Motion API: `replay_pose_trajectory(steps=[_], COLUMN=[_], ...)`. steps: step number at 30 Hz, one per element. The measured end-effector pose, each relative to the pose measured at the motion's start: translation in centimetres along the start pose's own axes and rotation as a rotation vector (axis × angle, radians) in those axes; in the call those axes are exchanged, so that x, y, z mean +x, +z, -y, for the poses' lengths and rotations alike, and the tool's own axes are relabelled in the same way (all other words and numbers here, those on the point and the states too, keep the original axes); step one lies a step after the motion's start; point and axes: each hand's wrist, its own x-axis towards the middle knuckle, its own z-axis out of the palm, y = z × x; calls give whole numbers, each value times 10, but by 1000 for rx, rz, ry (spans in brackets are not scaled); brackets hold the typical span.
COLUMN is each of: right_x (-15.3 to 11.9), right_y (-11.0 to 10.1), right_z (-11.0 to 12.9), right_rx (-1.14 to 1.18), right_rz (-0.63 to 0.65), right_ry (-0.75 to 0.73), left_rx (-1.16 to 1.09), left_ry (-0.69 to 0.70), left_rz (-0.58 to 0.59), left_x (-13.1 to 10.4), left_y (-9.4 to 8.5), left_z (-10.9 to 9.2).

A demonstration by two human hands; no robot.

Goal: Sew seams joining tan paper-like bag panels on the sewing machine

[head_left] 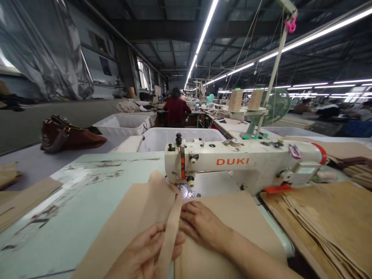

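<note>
Tan fabric [241, 217] lies over the bed of a white sewing machine [209, 157] and spreads to both sides of the needle area. A folded strip of the same fabric [171, 232] rises toward me from under the machine head. Fingers and thumb of my left hand [148, 246] are closed around this strip. My right hand [200, 223] rests on the fabric just right of the strip, its fingers bent together against the fold edge. What lies under those fingertips is hidden. A small lamp lights the needle area, where the needle itself is hard to make out.
A wooden board [290, 209] with stacked tan pieces [340, 221] stands at the right. More cut pieces [26, 201] lie at the left, near a brown handbag [69, 135]. White bins [180, 135] stand behind the machine. Thread cones [235, 100] and a person [176, 109] are farther back.
</note>
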Motion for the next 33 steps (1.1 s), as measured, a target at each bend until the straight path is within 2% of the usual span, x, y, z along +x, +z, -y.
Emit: replay_pose_trajectory(steps=[2,4,5,6,7,8,10,11,13,15,19,23,26,29,33], right_x=[-2,-3,-4,-4,-4,-4,-5,-5,-5,-5,-5,-5,-5,-5,-6], right_y=[2,4,4,5,5,5,5,5,5,6,5,5,7,10,11], right_z=[0,0,0,1,1,2,4,5,6,6,7,7,5,3,3], right_rx=[-2,-1,3,7,11,17,32,39,43,37,36,35,26,1,-1], right_rz=[-2,-8,-14,-18,-24,-28,-33,-32,-23,-12,-19,-30,-55,-46,-62], right_ry=[-2,-13,-16,-12,-5,6,34,47,56,44,20,4,-18,-36,-31], left_rx=[105,252,355,440,507,535,566,574,598,618,601,578,580,638,720], left_ry=[115,207,261,294,287,253,201,191,187,176,200,212,216,198,199], left_rz=[135,185,176,106,-12,-72,-134,-124,-72,-32,-51,-91,-122,-202,-221], left_x=[12,24,30,36,42,47,51,50,47,44,55,67,60,51,57], left_y=[-10,-30,-39,-46,-50,-51,-42,-34,-17,-7,-12,-21,-14,-5,-6], left_z=[-14,-16,-10,-1,10,22,44,51,57,54,41,39,44,49,50])
